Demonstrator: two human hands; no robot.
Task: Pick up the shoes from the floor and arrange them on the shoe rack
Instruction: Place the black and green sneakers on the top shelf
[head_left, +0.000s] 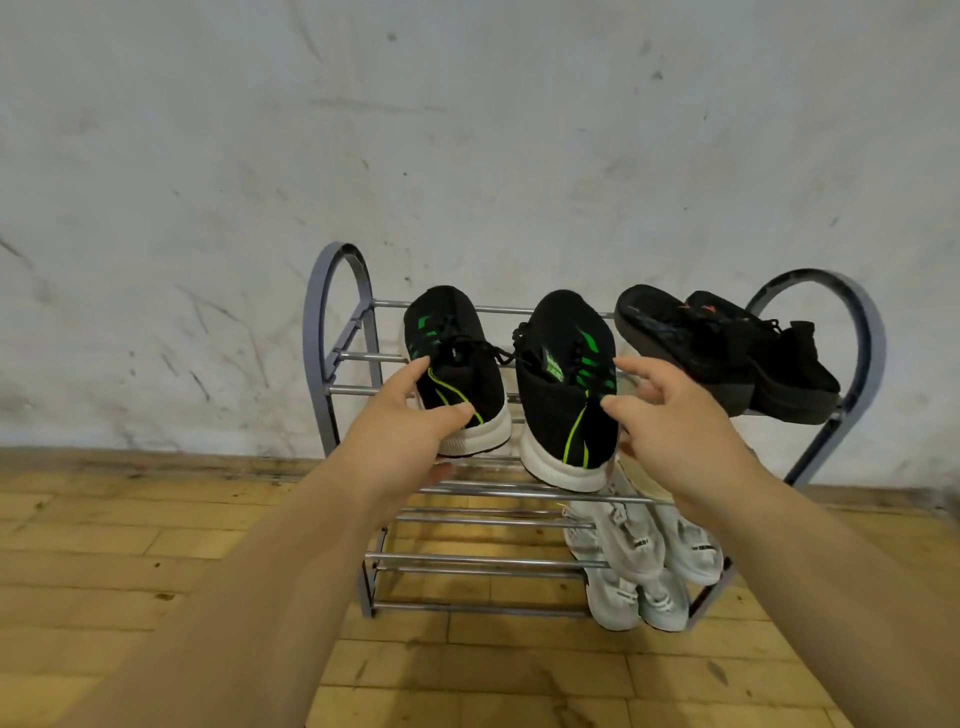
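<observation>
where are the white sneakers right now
In the head view, the white sneakers sit at the right end of the shoe rack's lower tiers, below the right hand and the nearer black-and-green sneaker.

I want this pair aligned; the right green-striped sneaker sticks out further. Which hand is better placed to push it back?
Probably the right hand: it is open beside the right sneaker, while the left hand grips the left sneaker at its heel.

Black sneakers (519, 379) striped green, white-soled; grey rack (332, 312).
</observation>
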